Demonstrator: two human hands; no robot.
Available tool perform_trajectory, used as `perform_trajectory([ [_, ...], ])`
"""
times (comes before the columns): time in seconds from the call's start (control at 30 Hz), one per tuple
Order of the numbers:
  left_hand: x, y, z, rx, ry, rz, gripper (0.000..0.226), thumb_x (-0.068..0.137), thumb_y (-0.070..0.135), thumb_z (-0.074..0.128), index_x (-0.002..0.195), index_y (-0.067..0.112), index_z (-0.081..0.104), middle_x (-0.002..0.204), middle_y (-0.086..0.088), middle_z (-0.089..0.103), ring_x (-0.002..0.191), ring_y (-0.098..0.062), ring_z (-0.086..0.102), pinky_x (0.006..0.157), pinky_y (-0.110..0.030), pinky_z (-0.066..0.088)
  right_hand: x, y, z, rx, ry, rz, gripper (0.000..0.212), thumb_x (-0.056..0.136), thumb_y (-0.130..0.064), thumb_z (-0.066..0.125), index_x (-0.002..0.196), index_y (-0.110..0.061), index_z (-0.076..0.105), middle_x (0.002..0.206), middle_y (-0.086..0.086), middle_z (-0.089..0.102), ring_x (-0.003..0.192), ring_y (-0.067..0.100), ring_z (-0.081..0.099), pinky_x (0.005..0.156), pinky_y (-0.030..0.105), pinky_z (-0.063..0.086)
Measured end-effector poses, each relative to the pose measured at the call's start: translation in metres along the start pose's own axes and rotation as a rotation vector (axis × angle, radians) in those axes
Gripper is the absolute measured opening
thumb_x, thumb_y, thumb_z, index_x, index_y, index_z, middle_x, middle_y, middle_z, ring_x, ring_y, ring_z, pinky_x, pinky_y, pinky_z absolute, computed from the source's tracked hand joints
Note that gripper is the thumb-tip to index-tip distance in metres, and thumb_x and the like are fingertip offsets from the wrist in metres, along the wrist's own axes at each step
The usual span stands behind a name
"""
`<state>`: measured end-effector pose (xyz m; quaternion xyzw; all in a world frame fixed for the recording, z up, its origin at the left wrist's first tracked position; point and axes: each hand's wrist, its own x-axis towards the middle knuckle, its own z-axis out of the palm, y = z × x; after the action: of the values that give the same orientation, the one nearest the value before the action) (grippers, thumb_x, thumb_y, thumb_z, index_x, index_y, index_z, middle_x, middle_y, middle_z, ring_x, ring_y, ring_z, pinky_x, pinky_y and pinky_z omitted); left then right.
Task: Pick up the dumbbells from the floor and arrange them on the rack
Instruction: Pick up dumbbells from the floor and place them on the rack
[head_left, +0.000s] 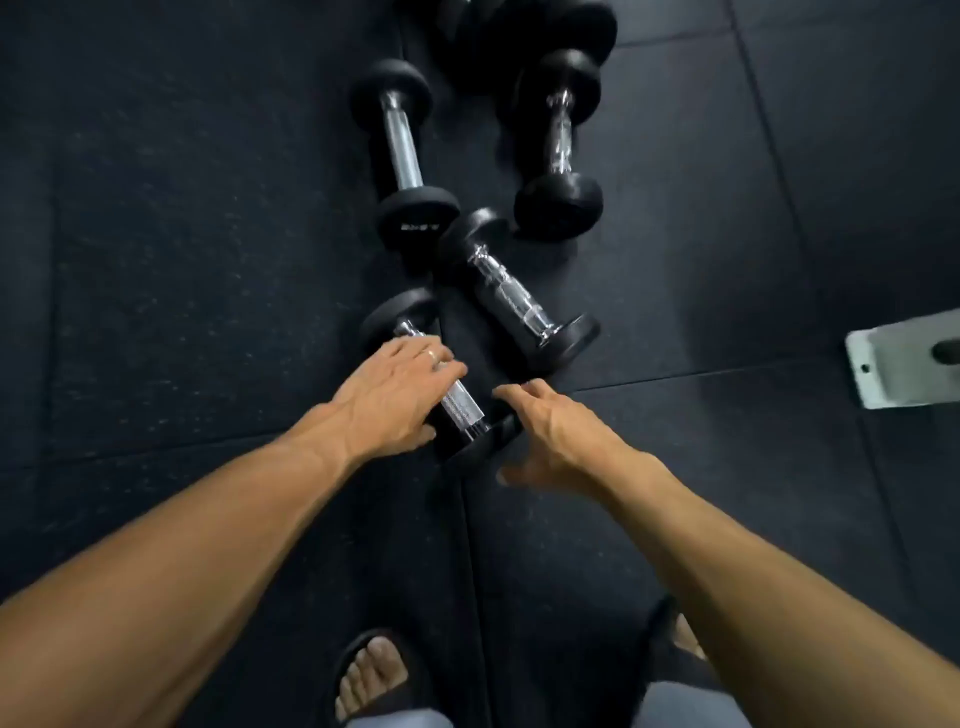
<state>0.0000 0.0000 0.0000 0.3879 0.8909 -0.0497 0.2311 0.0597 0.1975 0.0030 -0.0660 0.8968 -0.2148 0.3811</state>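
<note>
Fingers of the left hand lie spread over the chrome handle of the nearest dumbbell, thumb down on the near side, not yet curled round it; touching or a hair above, can't tell. Right hand hangs just beside that dumbbell's near head, fingers loosely bent, holding nothing.

Nearest dumbbell lies on the floor, handle running diagonally from far-left to near-right, near head between the two hands. Second dumbbell just beyond it, also diagonal, heads close to the first one's far head. Third dumbbell further out, left of the pile, handle pointing away, white print on its near head, unreadable. Fourth dumbbell beside it to the right. More dark heads at the far edge of the view, cut off. Grey metal plate at the right edge, maybe a rack foot, unsure. Rack itself not in view. Sandalled feet at the near edge.

Handling, as a guess: rigid, dense, heavy for their size; round rubber heads will roll on the mat. Chrome handle looks knurled in the middle, so best grip is a full wrap mid-handle to stay balanced. Smooth chrome ends may slip. Drop risk to bare toes.
</note>
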Motion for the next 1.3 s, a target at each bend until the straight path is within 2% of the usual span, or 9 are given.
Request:
perform_trajectory([
  [0.07,0.018,-0.009,0.013,0.032,-0.014,0.035,0.074,0.074,0.041,0.074,0.135,0.018,0.041,0.135,-0.003,0.045,0.132,-0.021,0.033,0.113,-0.036,0.021,0.02,0.001,0.009,0.003,-0.01,-0.014,0.092,0.071,-0.047,0.08,0.146,-0.022,0.034,0.135,0.003,0.043,0.116,0.03,0.055,0.09,0.036,0.045],
  [0.17,0.036,-0.02,0.025,0.076,-0.058,0.052,0.055,0.079,0.041,0.068,0.127,0.021,0.048,0.129,-0.001,0.049,0.132,-0.02,0.034,0.116,-0.035,0.009,0.036,0.003,0.02,0.018,-0.048,0.004,0.075,0.061,-0.058,0.083,0.121,-0.022,0.054,0.113,0.001,0.053,0.104,0.024,0.056,0.077,0.031,0.042],
  [0.27,0.046,-0.028,0.032,0.092,-0.018,0.096,0.037,0.084,0.044,0.061,0.114,0.024,0.056,0.113,0.001,0.058,0.121,-0.021,0.044,0.115,-0.036,0.017,0.039,0.006,0.023,0.078,-0.07,0.037,0.074,0.048,-0.07,0.082,0.102,-0.025,0.058,0.101,-0.003,0.055,0.093,0.02,0.057,0.078,0.034,0.05],
  [0.4,0.051,-0.032,0.027,0.056,-0.039,0.121,0.036,0.078,0.052,0.065,0.102,0.027,0.058,0.096,0.004,0.056,0.097,-0.018,0.05,0.096,-0.032,0.035,0.039,0.01,0.022,0.086,-0.035,0.018,0.076,0.046,-0.077,0.077,0.1,-0.025,0.059,0.098,-0.004,0.057,0.092,0.018,0.057,0.079,0.036,0.052],
  [0.6,0.022,-0.027,0.012,-0.018,-0.079,0.025,0.038,0.078,0.055,0.064,0.105,0.029,0.058,0.098,0.003,0.056,0.095,-0.018,0.047,0.087,-0.031,0.033,0.018,0.002,0.003,0.11,-0.015,-0.038,0.079,0.049,-0.065,0.083,0.111,-0.027,0.054,0.102,-0.003,0.049,0.095,0.018,0.053,0.085,0.035,0.05],
  [0.67,0.008,-0.025,-0.004,-0.046,-0.083,-0.027,0.039,0.078,0.056,0.064,0.104,0.029,0.057,0.096,0.003,0.055,0.092,-0.017,0.046,0.086,-0.032,0.033,0.005,-0.006,-0.011,0.15,-0.013,-0.041,0.078,0.049,-0.06,0.085,0.111,-0.03,0.049,0.104,-0.005,0.046,0.094,0.015,0.051,0.081,0.033,0.049],
  [0.8,-0.028,-0.016,-0.062,-0.088,-0.063,-0.129,0.041,0.075,0.057,0.066,0.101,0.027,0.057,0.086,0.006,0.045,0.085,-0.016,0.041,0.084,-0.033,0.035,-0.036,-0.035,-0.057,0.175,-0.005,-0.068,0.073,0.049,-0.052,0.086,0.106,-0.032,0.046,0.1,-0.009,0.043,0.087,0.01,0.051,0.071,0.029,0.048],
  [0.97,-0.086,0.004,-0.172,-0.154,0.023,-0.252,0.04,0.077,0.056,0.065,0.099,0.024,0.056,0.084,0.005,0.045,0.081,-0.015,0.037,0.08,-0.032,0.033,-0.114,-0.087,-0.158,0.099,-0.028,-0.102,0.072,0.054,-0.043,0.086,0.108,-0.028,0.04,0.1,-0.008,0.04,0.084,0.014,0.052,0.07,0.036,0.053],
  [1.3,-0.218,0.041,-0.436,-0.106,0.193,-0.489,0.043,0.079,0.061,0.061,0.1,0.024,0.054,0.09,0.002,0.054,0.084,-0.018,0.045,0.077,-0.033,0.033,-0.279,-0.208,-0.376,-0.127,0.067,-0.325,0.075,0.053,-0.052,0.086,0.108,-0.03,0.04,0.1,-0.007,0.042,0.089,0.015,0.05,0.074,0.037,0.053],
])
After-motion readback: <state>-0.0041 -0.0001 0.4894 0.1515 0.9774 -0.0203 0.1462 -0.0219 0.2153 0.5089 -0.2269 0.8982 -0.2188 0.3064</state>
